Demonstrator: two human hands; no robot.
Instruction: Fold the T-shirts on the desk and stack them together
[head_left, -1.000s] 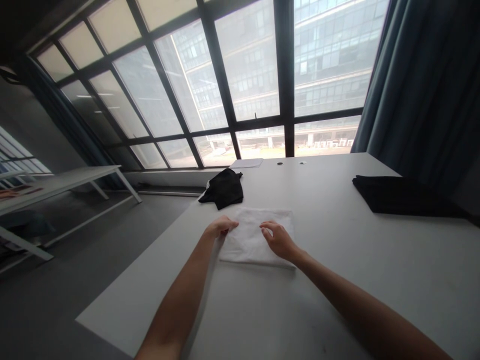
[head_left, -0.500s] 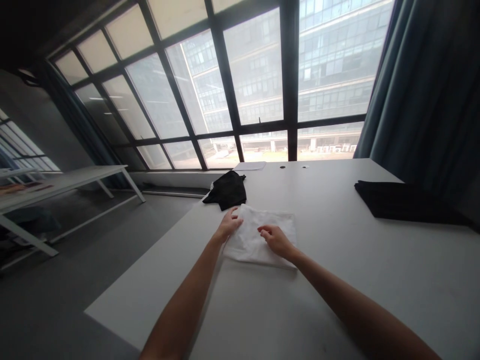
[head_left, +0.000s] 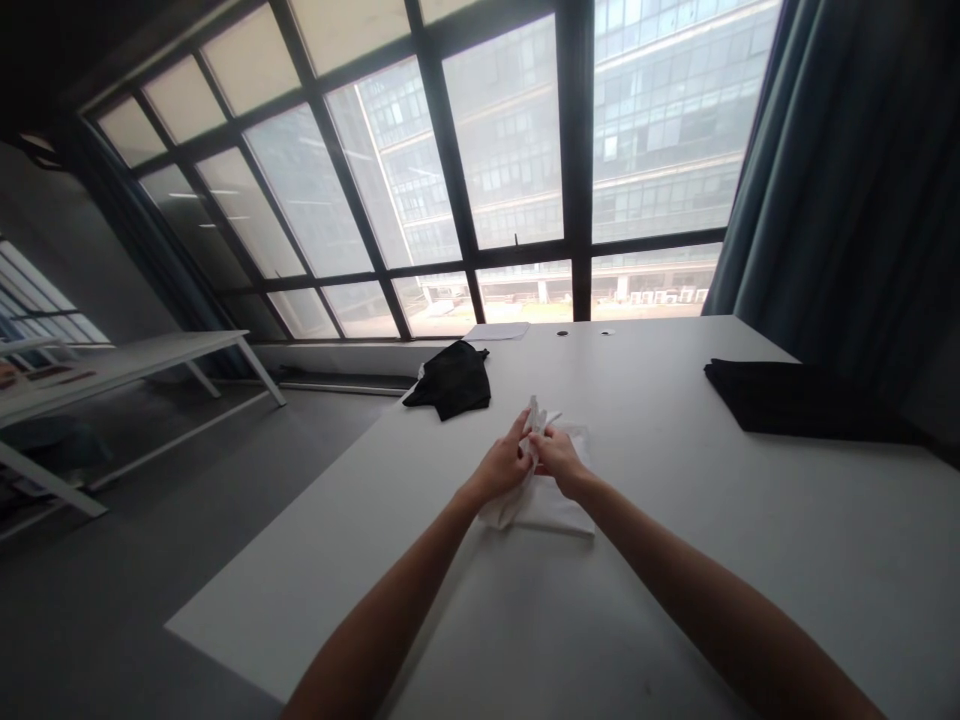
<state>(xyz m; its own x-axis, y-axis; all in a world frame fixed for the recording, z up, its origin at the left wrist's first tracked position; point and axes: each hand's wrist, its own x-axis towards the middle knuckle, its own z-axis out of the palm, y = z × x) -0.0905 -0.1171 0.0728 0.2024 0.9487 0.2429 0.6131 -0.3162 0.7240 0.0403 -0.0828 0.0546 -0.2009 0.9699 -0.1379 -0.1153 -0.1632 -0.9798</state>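
Note:
A thin white, slightly see-through plastic bag (head_left: 556, 515) lies on the white table in front of me. Its left side is lifted and bunched toward its middle. My left hand (head_left: 502, 466) grips the raised part with closed fingers, the index finger pointing up along it. Close against it, my right hand (head_left: 559, 462) pinches the same gathered edge from the right. The fingers partly hide the bag's upper part, and I cannot tell what is inside it.
A crumpled black cloth (head_left: 454, 382) lies beyond my left hand, near the left edge of the table (head_left: 675, 560). Folded black fabric (head_left: 802, 402) sits at the right. White paper (head_left: 496, 331) is at the back, by the window. Another table (head_left: 161, 352) stands at far left.
My left hand has moved right, bringing the bag's left side up and inward. My right hand has closed on the gathered edge, and both hands now meet there.

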